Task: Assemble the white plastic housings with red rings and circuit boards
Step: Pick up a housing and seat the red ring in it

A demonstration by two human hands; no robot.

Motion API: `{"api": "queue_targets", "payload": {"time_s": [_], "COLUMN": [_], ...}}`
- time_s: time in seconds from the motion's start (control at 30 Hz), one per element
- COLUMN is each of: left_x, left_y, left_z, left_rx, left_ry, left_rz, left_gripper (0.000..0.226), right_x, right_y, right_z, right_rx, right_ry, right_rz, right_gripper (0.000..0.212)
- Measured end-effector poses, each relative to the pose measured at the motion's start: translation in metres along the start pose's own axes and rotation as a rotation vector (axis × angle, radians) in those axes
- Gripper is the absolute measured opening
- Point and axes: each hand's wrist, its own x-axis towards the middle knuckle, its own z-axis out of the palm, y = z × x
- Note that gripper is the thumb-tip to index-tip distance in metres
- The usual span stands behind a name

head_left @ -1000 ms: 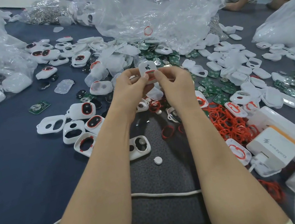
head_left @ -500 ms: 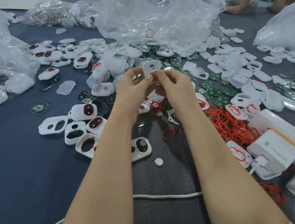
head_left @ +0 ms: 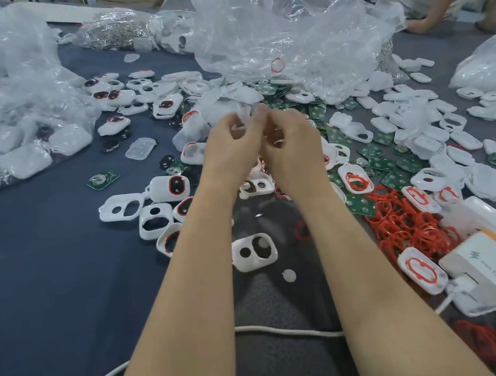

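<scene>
Above the bench (head_left: 44, 264), my left grip (head_left: 231, 148) and right grip (head_left: 293, 144) both pinch the blurred white housing (head_left: 246, 117), which I should hold level, pressing evenly.

A lightning-bolt sign stands on the white charger (head_left: 487, 269); its lettering is too blurred to read.

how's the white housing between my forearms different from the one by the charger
The housing between the forearms has two open holes and no ring; the housing by the charger shows a closed face with a red ring in it. The first lies alone on the mat; the second sits beside the charger. Both are white, lying flat.
</scene>
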Motion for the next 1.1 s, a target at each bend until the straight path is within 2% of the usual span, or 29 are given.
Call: {"api": "queue_targets", "payload": {"time_s": [0.1,0.17,0.2,0.27,0.33,0.4,0.47,0.53,0.63,0.73,0.83,1.0,1.1], "left_x": [0.007,0.011,0.013,0.014,0.014,0.013,0.012,0.011,0.011,0.010,0.008,0.001,0.001], "left_y": [-0.004,-0.007,-0.008,-0.008,-0.009,-0.007,-0.006,-0.004,-0.001,0.001,0.002,-0.008,-0.013], "left_z": [-0.019,-0.038,-0.046,-0.058,-0.061,-0.060,-0.058,-0.055,-0.047,-0.029,-0.004,0.026,0.028], "left_rx": [-0.106,-0.310,-0.407,-0.488,-0.524,-0.552,-0.576,-0.603,-0.595,-0.463,-0.342,-0.225,-0.238], "left_ry": [0.212,0.383,0.459,0.564,0.605,0.613,0.612,0.585,0.491,0.307,0.147,0.046,0.015], "left_rz": [-0.037,-0.048,-0.047,-0.036,-0.022,-0.010,0.002,-0.012,-0.036,-0.031,-0.022,-0.003,-0.028], "left_gripper": [0.019,0.017,0.015,0.010,0.008,0.009,0.012,0.010,0.011,0.006,0.014,0.017,0.010], "right_x": [0.002,0.001,0.000,-0.001,-0.001,-0.001,-0.001,-0.001,0.002,0.005,0.005,-0.003,-0.002], "right_y": [-0.017,-0.023,-0.025,-0.026,-0.029,-0.031,-0.029,-0.026,-0.017,-0.001,0.015,0.030,0.033], "right_z": [0.010,0.016,0.020,0.032,0.047,0.060,0.067,0.065,0.045,0.008,-0.024,-0.038,-0.035], "right_rx": [0.042,0.058,0.013,-0.123,-0.305,-0.465,-0.545,-0.493,-0.096,0.287,0.572,0.727,0.751], "right_ry": [-0.154,-0.170,-0.195,-0.347,-0.514,-0.562,-0.510,-0.423,-0.295,-0.175,-0.117,-0.065,-0.031], "right_rz": [-0.029,-0.021,-0.022,-0.030,-0.057,-0.111,-0.123,-0.089,0.122,0.311,0.454,0.542,0.563], "right_gripper": [0.014,0.015,0.016,0.021,0.025,0.028,0.027,0.024,0.022,0.013,0.013,0.017,0.022]}}
